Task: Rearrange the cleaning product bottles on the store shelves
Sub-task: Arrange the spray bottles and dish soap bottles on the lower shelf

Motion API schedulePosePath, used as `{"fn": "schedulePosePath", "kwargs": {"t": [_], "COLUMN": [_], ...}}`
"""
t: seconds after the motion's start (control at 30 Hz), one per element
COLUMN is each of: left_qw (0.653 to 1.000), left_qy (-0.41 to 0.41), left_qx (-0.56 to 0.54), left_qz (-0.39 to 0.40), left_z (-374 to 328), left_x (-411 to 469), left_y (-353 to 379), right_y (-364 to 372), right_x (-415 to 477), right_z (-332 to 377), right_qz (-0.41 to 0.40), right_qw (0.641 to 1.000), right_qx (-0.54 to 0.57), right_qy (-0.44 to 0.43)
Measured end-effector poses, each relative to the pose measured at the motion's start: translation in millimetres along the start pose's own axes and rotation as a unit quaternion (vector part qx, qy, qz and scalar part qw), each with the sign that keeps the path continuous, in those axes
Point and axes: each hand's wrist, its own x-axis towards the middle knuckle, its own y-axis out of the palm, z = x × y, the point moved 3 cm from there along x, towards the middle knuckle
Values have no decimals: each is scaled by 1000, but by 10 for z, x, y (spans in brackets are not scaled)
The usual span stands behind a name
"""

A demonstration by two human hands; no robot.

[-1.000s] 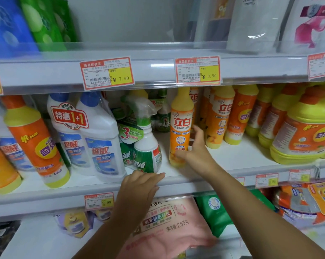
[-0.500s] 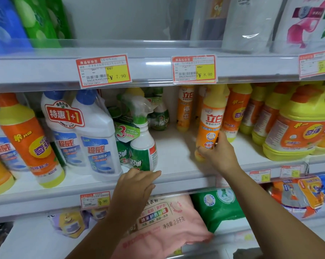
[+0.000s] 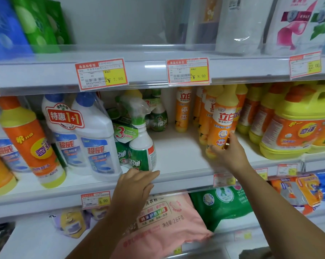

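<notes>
My right hand (image 3: 228, 152) grips the lower part of a tall orange dish-soap bottle (image 3: 222, 118) with a yellow top, standing on the middle shelf (image 3: 176, 152) beside more orange bottles of the same kind (image 3: 204, 116). Another like it (image 3: 183, 109) stands alone at the back. My left hand (image 3: 135, 186) rests flat on the shelf's front edge, fingers apart, holding nothing, just below a green-and-white spray bottle (image 3: 141, 143).
Left of the spray bottle stand a white twin-pack of toilet cleaner (image 3: 83, 135) and an orange 400 g bottle (image 3: 29, 141). Big yellow-orange jugs (image 3: 298, 126) fill the right. A pink detergent bag (image 3: 163, 221) and green bag (image 3: 223, 204) lie on the shelf below.
My right hand has slid the orange bottle rightward along the shelf, from beside the spray bottle to the row of orange bottles. My left hand has stayed on the shelf edge.
</notes>
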Motion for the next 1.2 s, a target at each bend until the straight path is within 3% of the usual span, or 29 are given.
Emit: {"fn": "schedulePosePath", "kwargs": {"t": [0.13, 0.17, 0.2, 0.3, 0.43, 0.77, 0.97, 1.07, 1.2], "left_qw": [999, 999, 999, 999, 999, 998, 997, 997, 998], "left_qy": [-15, -15, -14, -21, -28, -54, -51, -47, -43], "left_qx": [-36, -38, -37, -46, -34, 23, 49, 52, 52], "left_qz": [2, 0, -2, -10, -23, -36, -18, -14, -7], "left_z": [40, 51, 61, 96, 146, 222, 195, 214, 256], "left_x": [-24, -30, -35, -60, -92, -57, 5, 25, 38], "left_y": [-45, -68, -95, -174, -290, -395, -376, -368, -382], "right_y": [-79, -53, 18, 432, 900, 1368, 1307, 1303, 1224], "right_x": [-247, -324, -375, -448, -389, -153, -314, -394, -362], "right_z": [180, 291, 392, 548, 579, 805, 943, 921, 906], "right_qz": [-220, -238, -219, -53, 97, 197, 316, 365, 332], "right_qw": [973, 965, 964, 980, 985, 969, 917, 911, 933], "right_qx": [-10, 5, 18, 4, 42, 132, 242, 181, 79], "right_qy": [-76, -113, -146, -192, -135, -63, -21, -63, -116]}}
